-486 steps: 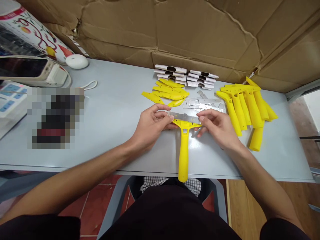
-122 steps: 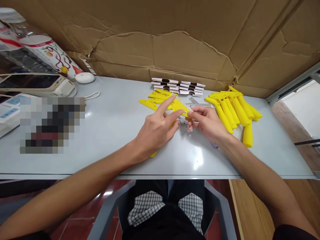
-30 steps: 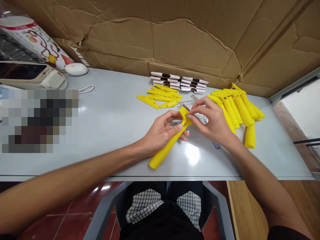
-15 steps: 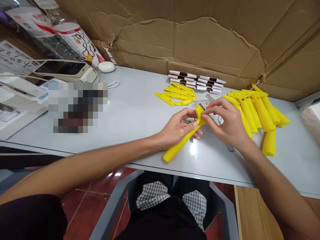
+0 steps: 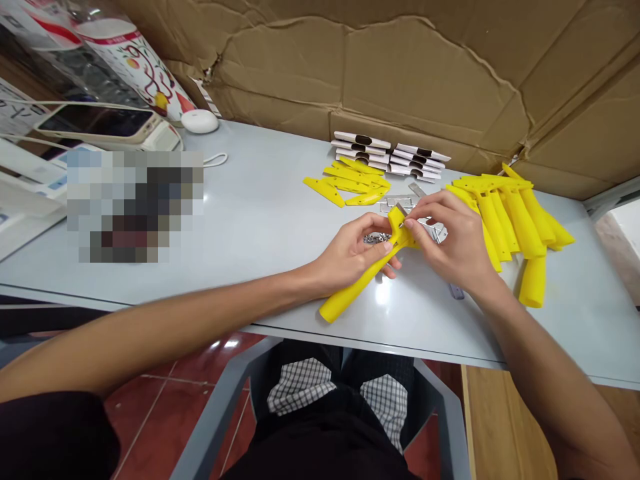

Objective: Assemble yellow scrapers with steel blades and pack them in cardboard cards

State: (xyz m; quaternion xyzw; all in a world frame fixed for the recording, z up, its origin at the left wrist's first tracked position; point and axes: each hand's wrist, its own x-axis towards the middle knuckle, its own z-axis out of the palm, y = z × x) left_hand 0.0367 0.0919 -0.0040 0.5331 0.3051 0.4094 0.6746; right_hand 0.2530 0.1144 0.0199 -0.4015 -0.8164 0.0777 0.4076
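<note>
On the grey bench [image 5: 265, 200], loose yellow plastic plates [image 5: 350, 183] appear not yet fitted. The left hand [image 5: 347, 255] curls its fingers around a tilted, T-shaped yellow plastic handle [image 5: 350, 292], whose head bears a thin grey metal blade [image 5: 401, 209]. The right hand [image 5: 456, 241] arches over the head, fingers pinching a small silver metal part [image 5: 401, 225]. Farther right, piled yellow plastic handles [image 5: 520, 217] appear unassembled.

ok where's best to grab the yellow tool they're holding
The yellow tool likely grips best by its free end, from the table's front edge: that end is rounded and slants there, while the left hand holds the neck and metal shows at the head.
</note>
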